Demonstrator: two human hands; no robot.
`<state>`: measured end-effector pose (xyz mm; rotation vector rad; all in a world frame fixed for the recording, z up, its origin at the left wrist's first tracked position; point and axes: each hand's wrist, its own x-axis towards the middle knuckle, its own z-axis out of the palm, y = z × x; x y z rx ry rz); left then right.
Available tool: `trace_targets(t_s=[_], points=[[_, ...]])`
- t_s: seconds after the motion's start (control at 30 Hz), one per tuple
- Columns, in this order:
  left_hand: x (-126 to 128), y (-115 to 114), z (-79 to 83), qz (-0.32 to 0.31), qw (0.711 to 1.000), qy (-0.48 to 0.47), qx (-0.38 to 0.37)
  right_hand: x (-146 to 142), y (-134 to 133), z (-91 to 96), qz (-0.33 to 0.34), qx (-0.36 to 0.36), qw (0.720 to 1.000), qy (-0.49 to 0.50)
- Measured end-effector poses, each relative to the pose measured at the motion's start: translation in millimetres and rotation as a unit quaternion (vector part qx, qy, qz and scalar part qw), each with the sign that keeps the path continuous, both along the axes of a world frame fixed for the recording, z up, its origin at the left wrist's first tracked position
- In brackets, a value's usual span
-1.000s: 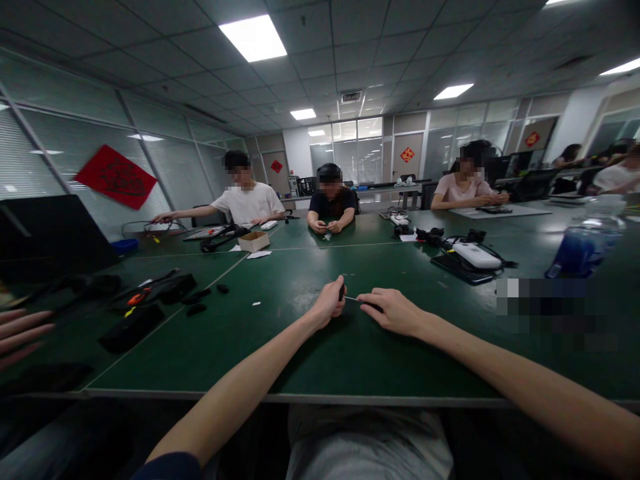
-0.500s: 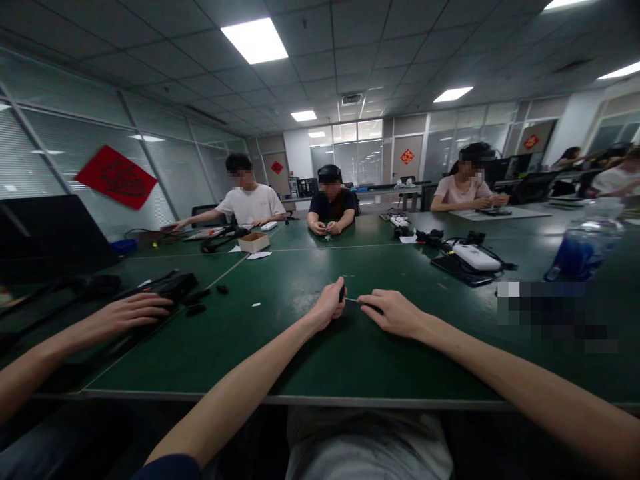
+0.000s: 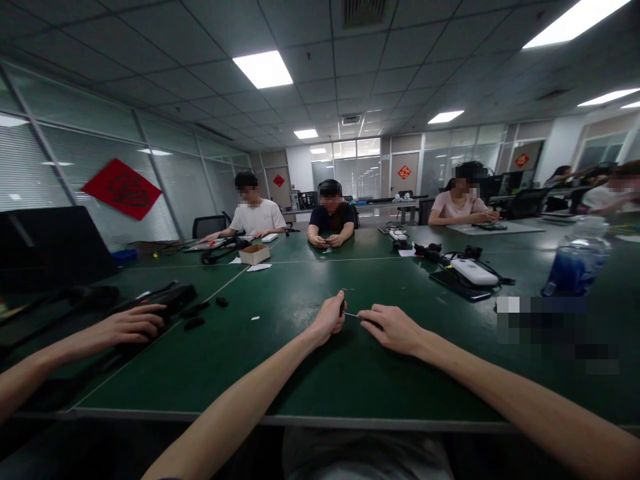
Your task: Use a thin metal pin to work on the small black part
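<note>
My left hand is closed around a small black object, of which only a dark edge shows beyond the fingers. A thin metal rod, like a screwdriver's shaft, spans the gap from that object to my right hand. The right fingers pinch the rod's near end, and whatever lies inside that palm is hidden. Both hands are just above the green table, close together near its middle.
Small black pieces and a white scrap lie to the left, where another person's hand rests on a black device. An open box sits farther back. Right are a white device, cables and a bottle. Several people sit around.
The view has tilted up slightly, so everything appears lower. My hands keep nearly the same pose on the rod and black object. The neighbour's hand at left has shifted slightly.
</note>
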<state>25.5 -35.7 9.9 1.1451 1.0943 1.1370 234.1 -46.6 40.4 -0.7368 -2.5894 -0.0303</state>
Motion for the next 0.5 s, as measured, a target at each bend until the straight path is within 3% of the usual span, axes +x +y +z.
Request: trace_targets(t_s=[0.5], points=[[6, -1, 0.1, 0.047, 0.998, 0.018, 0.029, -9, -8, -10.2, -0.048, -0.035, 0.998, 0.03]])
